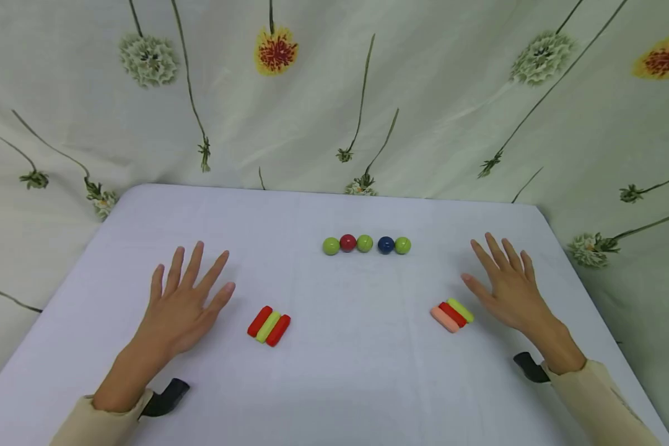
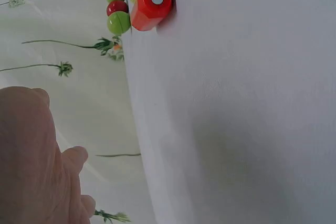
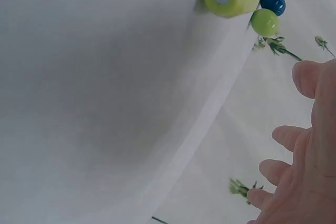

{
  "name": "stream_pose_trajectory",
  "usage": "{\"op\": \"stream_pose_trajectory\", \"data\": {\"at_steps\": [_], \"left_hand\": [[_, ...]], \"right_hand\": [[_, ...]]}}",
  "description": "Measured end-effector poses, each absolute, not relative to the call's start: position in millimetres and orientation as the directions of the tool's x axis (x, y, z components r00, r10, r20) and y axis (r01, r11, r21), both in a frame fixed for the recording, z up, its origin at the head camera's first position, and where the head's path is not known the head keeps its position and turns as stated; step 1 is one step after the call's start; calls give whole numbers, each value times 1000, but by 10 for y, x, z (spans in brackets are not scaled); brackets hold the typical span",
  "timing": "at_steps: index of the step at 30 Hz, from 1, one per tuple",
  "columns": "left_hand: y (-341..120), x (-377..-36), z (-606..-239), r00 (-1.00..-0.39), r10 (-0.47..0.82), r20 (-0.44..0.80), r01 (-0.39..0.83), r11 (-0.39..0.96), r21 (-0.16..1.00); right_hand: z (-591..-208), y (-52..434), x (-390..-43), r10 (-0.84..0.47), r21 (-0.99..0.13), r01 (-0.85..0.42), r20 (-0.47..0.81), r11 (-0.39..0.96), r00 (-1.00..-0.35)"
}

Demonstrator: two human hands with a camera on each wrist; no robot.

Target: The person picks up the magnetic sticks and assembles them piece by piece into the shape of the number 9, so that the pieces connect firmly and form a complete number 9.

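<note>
My left hand (image 1: 181,316) is spread flat with straight fingers at the left of the table, holding nothing. To its right lie two short red rods (image 1: 260,321) with a yellow-green rod (image 1: 269,327) between them, side by side. One red rod (image 2: 149,10) shows a pale round spot on its end in the left wrist view. At the right, my right hand (image 1: 511,294) is also spread and holds nothing. Left of its thumb lie a pink rod (image 1: 445,319), a red rod (image 1: 453,314) and a yellow-green rod (image 1: 461,310), side by side.
Toward the back middle is a row of small glossy balls: several green balls (image 1: 365,243), a red ball (image 1: 347,242) and a blue ball (image 1: 386,244). A white cloth covers the table (image 1: 357,384). Behind it hangs a flower-print curtain (image 1: 435,111).
</note>
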State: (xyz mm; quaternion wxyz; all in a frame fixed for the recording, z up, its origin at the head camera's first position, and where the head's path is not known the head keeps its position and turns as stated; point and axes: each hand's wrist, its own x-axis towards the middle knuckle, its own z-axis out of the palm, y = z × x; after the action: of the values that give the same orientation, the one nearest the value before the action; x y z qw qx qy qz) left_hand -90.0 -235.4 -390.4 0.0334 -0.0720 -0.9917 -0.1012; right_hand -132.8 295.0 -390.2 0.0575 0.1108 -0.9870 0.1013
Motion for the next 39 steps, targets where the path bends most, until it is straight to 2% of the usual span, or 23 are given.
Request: {"op": "stream_pose_trajectory", "data": {"at_steps": [11,19,25,33,39], "left_hand": [[-2203,-778,-3827,-982,185,29,183,919,350],[-2077,-683,-3810,-972,235,-17,208,890,405],[-2082,-679,-3822,-963,270,-1,242,868,434],[-2154,-776,-3963,-948,315,34,277,773,571],[-2165,-801,-4038,-952,307,9,246,743,622]], "right_hand": [[-3895,2669,-1475,-281,-159,-297,119,941,-952],[-3898,2511,-1536,-316,-138,-332,125,933,-941],[-3859,2335,-1621,-361,-140,-376,124,916,-924],[-3783,2133,-1761,-413,-127,-427,119,896,-903],[-3806,2043,-1866,-400,-222,-408,83,886,-913]]}}
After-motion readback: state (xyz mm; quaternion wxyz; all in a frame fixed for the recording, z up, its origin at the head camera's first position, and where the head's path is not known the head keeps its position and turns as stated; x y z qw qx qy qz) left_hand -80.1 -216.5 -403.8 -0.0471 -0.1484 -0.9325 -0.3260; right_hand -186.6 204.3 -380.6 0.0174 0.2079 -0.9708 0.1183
